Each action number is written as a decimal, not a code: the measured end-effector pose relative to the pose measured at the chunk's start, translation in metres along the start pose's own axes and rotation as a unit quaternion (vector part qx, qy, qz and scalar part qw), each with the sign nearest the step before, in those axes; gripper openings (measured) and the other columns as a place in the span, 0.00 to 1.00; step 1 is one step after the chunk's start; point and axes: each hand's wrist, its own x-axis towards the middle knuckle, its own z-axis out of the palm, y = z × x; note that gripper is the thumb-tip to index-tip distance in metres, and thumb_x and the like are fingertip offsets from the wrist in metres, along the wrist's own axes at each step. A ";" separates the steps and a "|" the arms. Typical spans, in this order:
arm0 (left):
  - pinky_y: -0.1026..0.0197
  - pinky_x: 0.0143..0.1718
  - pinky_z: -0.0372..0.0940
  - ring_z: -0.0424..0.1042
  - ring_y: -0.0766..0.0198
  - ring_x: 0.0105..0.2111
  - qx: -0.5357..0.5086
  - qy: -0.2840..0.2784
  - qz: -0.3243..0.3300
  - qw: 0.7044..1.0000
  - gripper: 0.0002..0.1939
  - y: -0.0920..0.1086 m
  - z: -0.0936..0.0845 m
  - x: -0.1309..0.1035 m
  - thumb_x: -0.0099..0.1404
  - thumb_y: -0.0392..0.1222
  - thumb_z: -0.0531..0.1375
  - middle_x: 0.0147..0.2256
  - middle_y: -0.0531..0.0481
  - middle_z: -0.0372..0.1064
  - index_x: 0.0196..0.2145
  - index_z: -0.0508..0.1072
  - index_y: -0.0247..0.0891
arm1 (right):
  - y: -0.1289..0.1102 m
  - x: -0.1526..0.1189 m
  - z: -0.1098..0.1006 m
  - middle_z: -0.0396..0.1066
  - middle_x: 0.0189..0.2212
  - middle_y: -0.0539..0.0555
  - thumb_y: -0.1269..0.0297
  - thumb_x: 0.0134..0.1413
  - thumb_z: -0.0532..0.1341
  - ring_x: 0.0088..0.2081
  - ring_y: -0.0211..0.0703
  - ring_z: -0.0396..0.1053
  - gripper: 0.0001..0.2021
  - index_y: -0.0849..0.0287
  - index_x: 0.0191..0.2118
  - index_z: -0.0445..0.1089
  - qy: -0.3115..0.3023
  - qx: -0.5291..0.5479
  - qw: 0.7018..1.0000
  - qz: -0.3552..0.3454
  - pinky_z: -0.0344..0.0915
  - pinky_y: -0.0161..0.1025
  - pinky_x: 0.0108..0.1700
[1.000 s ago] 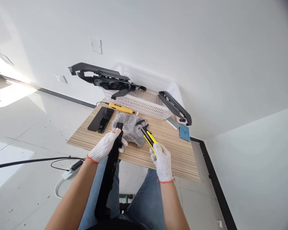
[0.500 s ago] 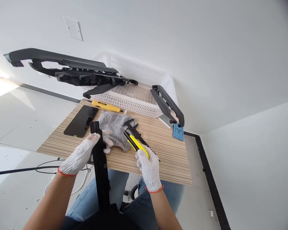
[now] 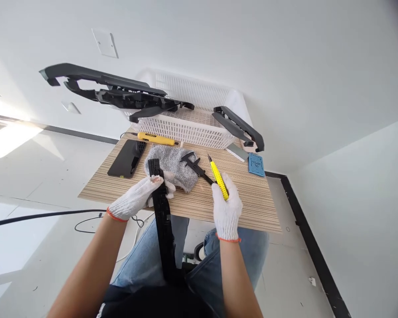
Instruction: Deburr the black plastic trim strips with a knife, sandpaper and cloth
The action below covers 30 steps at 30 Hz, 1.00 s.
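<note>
My left hand (image 3: 142, 194), in a white knit glove with an orange cuff, is wrapped round a long black plastic part (image 3: 164, 221) near its upper end. The part runs down between my legs. In my gloved right hand (image 3: 227, 207) is a yellow utility knife (image 3: 219, 180), its dark tip pointing up and away from me. A black caliper (image 3: 196, 167) lies on a grey cloth (image 3: 174, 161) between the two hands. The knife is to the right of the caliper and apart from the black part.
On the striped wooden table (image 3: 252, 203) lie a dark phone (image 3: 126, 158), a yellow tool (image 3: 156, 139), a grey plate (image 3: 237, 152) and a blue block (image 3: 256, 164). Behind, a white basket (image 3: 192, 132) carries dark curved plastic parts (image 3: 119, 90), some overhanging left, others (image 3: 239, 127) right.
The view has shifted, so the table sits further right and slightly higher. My right hand has moved right, away from the cloth, and the knife has turned more upright. My left hand still holds the black part.
</note>
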 end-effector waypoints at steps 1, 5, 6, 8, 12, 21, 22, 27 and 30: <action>0.67 0.17 0.55 0.66 0.66 0.21 0.002 -0.003 0.005 1.000 0.35 0.000 0.000 0.000 0.64 0.70 0.62 0.37 0.44 0.79 0.57 0.74 0.41 | -0.001 0.004 -0.005 0.76 0.48 0.59 0.51 0.58 0.65 0.45 0.51 0.73 0.24 0.53 0.58 0.77 0.016 -0.072 0.996 -0.045 0.69 0.45 0.45; 0.69 0.16 0.54 0.69 0.63 0.25 -0.029 0.014 0.033 0.999 0.36 -0.001 0.003 0.001 0.62 0.68 0.65 0.36 0.46 0.77 0.58 0.71 0.40 | -0.005 0.024 -0.031 0.76 0.44 0.60 0.56 0.59 0.66 0.41 0.53 0.73 0.20 0.51 0.56 0.80 0.038 -0.312 0.941 -0.124 0.65 0.46 0.40; 0.69 0.15 0.54 0.70 0.63 0.26 -0.047 0.024 0.043 0.998 0.37 -0.001 0.005 0.002 0.61 0.67 0.66 0.37 0.47 0.76 0.59 0.70 0.40 | -0.006 0.029 -0.037 0.75 0.44 0.60 0.57 0.59 0.67 0.40 0.53 0.73 0.20 0.50 0.56 0.80 0.033 -0.352 0.927 -0.126 0.64 0.45 0.39; 0.70 0.14 0.52 0.69 0.65 0.25 -0.076 0.043 0.064 0.994 0.40 -0.002 0.007 0.004 0.59 0.66 0.68 0.36 0.49 0.75 0.61 0.68 0.41 | -0.009 0.038 -0.046 0.75 0.47 0.60 0.59 0.61 0.66 0.42 0.54 0.74 0.19 0.49 0.57 0.79 0.016 -0.418 0.900 -0.125 0.63 0.44 0.38; 0.69 0.11 0.49 0.64 0.68 0.19 -0.092 0.073 0.082 0.990 0.38 -0.005 0.006 0.007 0.60 0.67 0.67 0.33 0.53 0.72 0.61 0.68 0.44 | -0.014 0.049 -0.052 0.73 0.54 0.61 0.60 0.68 0.60 0.49 0.56 0.74 0.21 0.47 0.63 0.73 -0.038 -0.512 0.852 -0.097 0.66 0.46 0.42; 0.68 0.12 0.52 0.63 0.71 0.17 -0.155 0.103 0.121 0.975 0.35 -0.005 0.013 0.008 0.58 0.73 0.66 0.31 0.51 0.71 0.47 0.78 0.38 | -0.048 -0.021 -0.011 0.64 0.67 0.67 0.51 0.65 0.63 0.64 0.67 0.65 0.26 0.56 0.63 0.72 -0.074 -0.413 0.891 -0.177 0.67 0.63 0.59; 0.68 0.12 0.53 0.63 0.71 0.17 -0.181 0.113 0.125 0.969 0.33 -0.002 0.015 0.009 0.57 0.70 0.68 0.30 0.51 0.70 0.41 0.78 0.36 | -0.051 -0.042 0.000 0.65 0.66 0.67 0.49 0.65 0.62 0.64 0.64 0.66 0.29 0.56 0.66 0.69 -0.118 -0.368 0.899 -0.206 0.68 0.61 0.59; 0.71 0.14 0.55 0.63 0.73 0.18 -0.344 0.262 0.184 0.882 0.18 0.017 0.015 0.013 0.60 0.53 0.69 0.25 0.52 0.69 0.28 0.72 0.36 | -0.042 -0.117 0.042 0.70 0.61 0.67 0.55 0.54 0.73 0.54 0.61 0.75 0.43 0.57 0.72 0.58 -0.264 -0.324 0.881 -0.222 0.77 0.54 0.50; 0.71 0.13 0.55 0.62 0.72 0.17 -0.383 0.337 0.205 0.835 0.15 0.031 0.009 0.014 0.64 0.50 0.66 0.23 0.55 0.67 0.27 0.69 0.38 | -0.027 -0.121 0.038 0.72 0.60 0.64 0.64 0.54 0.73 0.47 0.58 0.78 0.43 0.51 0.73 0.57 -0.230 -0.366 0.872 -0.230 0.78 0.52 0.45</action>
